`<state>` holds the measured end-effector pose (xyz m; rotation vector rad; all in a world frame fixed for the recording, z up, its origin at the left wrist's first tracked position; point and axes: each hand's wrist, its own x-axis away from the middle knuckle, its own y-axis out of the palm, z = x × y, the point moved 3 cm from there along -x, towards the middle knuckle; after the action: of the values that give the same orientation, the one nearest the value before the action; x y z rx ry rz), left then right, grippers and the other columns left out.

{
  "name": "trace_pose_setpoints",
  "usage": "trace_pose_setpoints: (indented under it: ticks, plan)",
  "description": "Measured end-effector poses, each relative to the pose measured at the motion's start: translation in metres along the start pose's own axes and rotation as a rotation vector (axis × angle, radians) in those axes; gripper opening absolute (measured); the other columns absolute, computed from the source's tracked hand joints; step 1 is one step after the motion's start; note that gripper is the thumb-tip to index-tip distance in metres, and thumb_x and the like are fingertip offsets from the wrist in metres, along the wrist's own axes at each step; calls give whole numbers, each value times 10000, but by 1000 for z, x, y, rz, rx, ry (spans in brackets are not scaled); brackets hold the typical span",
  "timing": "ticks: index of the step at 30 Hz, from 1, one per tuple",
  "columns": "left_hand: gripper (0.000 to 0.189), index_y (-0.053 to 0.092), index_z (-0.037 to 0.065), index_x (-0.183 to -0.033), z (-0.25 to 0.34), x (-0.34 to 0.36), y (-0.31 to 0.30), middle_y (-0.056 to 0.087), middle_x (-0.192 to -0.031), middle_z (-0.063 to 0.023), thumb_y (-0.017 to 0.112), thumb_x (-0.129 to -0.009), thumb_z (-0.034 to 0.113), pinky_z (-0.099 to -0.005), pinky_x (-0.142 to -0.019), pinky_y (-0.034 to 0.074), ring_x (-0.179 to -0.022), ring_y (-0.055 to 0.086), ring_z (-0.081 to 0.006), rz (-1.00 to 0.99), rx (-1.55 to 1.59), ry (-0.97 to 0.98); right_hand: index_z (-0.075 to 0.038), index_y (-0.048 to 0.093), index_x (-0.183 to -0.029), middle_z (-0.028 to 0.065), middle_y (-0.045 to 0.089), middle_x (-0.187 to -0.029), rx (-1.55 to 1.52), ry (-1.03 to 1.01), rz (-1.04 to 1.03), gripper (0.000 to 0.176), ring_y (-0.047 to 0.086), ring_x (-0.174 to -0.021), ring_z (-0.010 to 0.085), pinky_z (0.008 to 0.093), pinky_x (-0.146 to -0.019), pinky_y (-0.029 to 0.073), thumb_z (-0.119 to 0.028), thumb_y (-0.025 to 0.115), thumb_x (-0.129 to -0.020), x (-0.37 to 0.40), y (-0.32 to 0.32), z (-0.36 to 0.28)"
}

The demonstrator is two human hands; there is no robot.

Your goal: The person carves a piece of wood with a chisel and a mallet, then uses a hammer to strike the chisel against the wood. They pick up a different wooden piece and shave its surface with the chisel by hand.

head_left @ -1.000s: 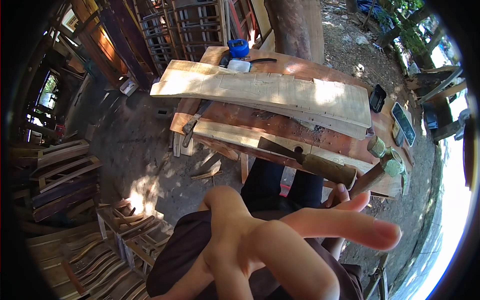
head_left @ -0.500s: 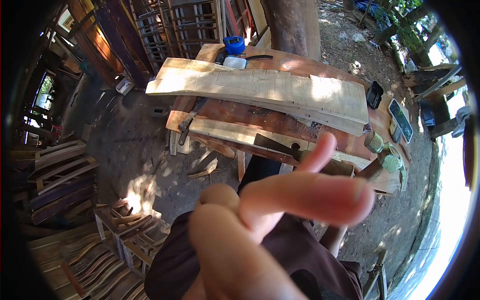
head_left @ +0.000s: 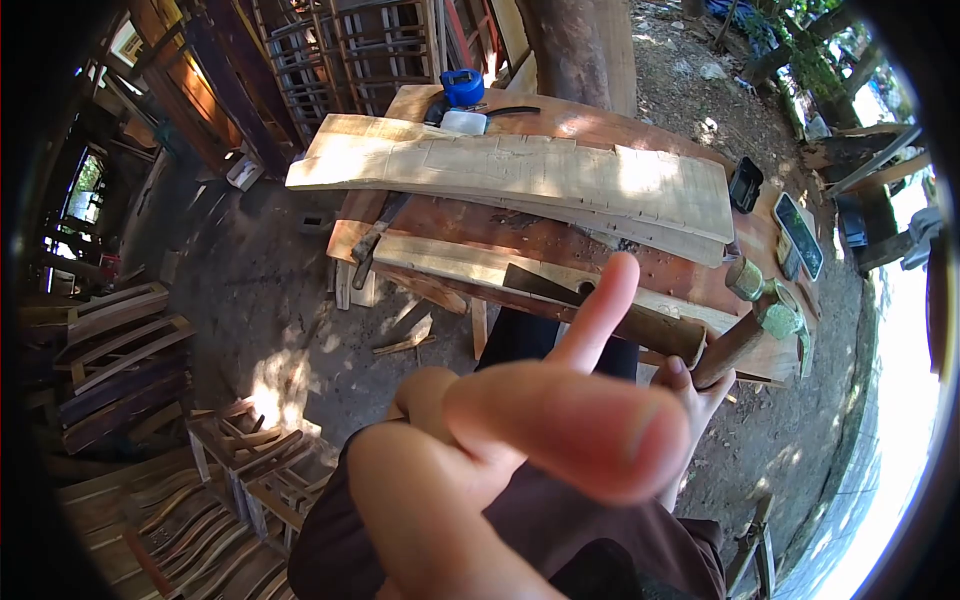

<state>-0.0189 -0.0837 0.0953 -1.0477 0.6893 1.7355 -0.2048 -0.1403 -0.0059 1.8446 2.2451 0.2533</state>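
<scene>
My left hand is close to the camera, thumb and index finger stretched out, the others partly curled. Nothing shows in its grasp. Behind it, my right hand is wrapped round the wooden handle of a hammer, whose greenish head lies over the bench's right end. Beyond my left index finger a dark flat blade and a rounded brown wooden piece lie along the bench's near edge. Pale boards with pencil-like lines are stacked across the bench.
A blue tape measure and a white block stand at the back. A phone and a black case are at the right. A wood-handled tool lies at the left end. Wooden frames are stacked at left.
My left hand has shifted left, its thumb lower and its index finger more upright. My right hand, mostly hidden before, now shows on the hammer handle.
</scene>
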Motion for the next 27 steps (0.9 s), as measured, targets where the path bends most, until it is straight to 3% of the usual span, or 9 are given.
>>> trace_pose_setpoints:
  ticks: [8,10,11,14,16,19,22,24,27]
  plan:
    - [728,384,-10,-1344,-33,-8,0,424,-1335,-199,642,-819,422,-496,-1080,220,-1295,327,-377,-78,-61,78,141,488,-1118,91,575,-681,-23,44,-52,519,534,-428,126,220,-363,412,-60,738,-711,-6,-4,1]
    - [850,368,9,-1360,-33,15,11,438,-1317,-171,746,-711,408,-470,-1062,272,-1259,381,-351,-423,-296,-298,137,490,-1121,87,576,-684,15,34,-53,505,535,-434,123,220,-371,416,-37,733,-713,-9,-6,-4]
    - [850,368,9,-1360,-40,24,14,438,-1317,-171,746,-711,408,-470,-1062,272,-1259,381,-351,-424,-284,-292,134,492,-1121,84,577,-685,18,38,-80,502,536,-439,121,220,-377,417,-33,733,-715,-12,-5,-5]
    - [755,475,43,-1254,-67,53,28,550,-1154,-136,791,-645,357,-409,-939,420,-1096,538,-306,-523,-311,-358,123,503,-1117,73,586,-690,24,51,-120,493,535,-449,112,213,-389,415,-35,744,-717,-16,-3,-9]
    - [432,587,72,-975,-78,62,31,622,-837,-92,787,-617,208,-336,-659,494,-758,634,-267,-473,-329,-416,119,518,-1101,75,592,-684,46,39,-121,488,536,-453,112,215,-389,415,-49,757,-710,-17,-3,-10]
    - [234,552,82,-728,-81,66,35,585,-653,-70,751,-630,160,-339,-524,463,-582,609,-262,-366,-416,-381,117,532,-1082,69,593,-663,146,-2,-145,478,538,-452,117,225,-420,432,-52,764,-699,-18,-8,-15]
    - [198,547,86,-687,-80,63,36,568,-607,-66,731,-635,137,-336,-489,448,-548,598,-256,-266,-408,-350,101,553,-1046,66,601,-652,349,-239,-100,455,539,-454,117,231,-456,446,-109,769,-706,-19,-28,-21]
    - [186,552,90,-687,-78,61,32,564,-591,-61,724,-633,133,-327,-478,442,-542,597,-245,-213,-418,-369,14,531,-944,13,504,-566,417,-453,-10,339,461,-377,101,314,-628,452,-240,696,-792,-13,-44,-30]
    - [166,552,94,-666,-76,60,28,561,-582,-59,710,-628,129,-322,-471,437,-532,594,-239,-193,-349,-368,-103,431,-773,-31,402,-484,249,-539,41,242,404,-328,76,315,-683,406,-272,543,-904,-6,-56,-40]
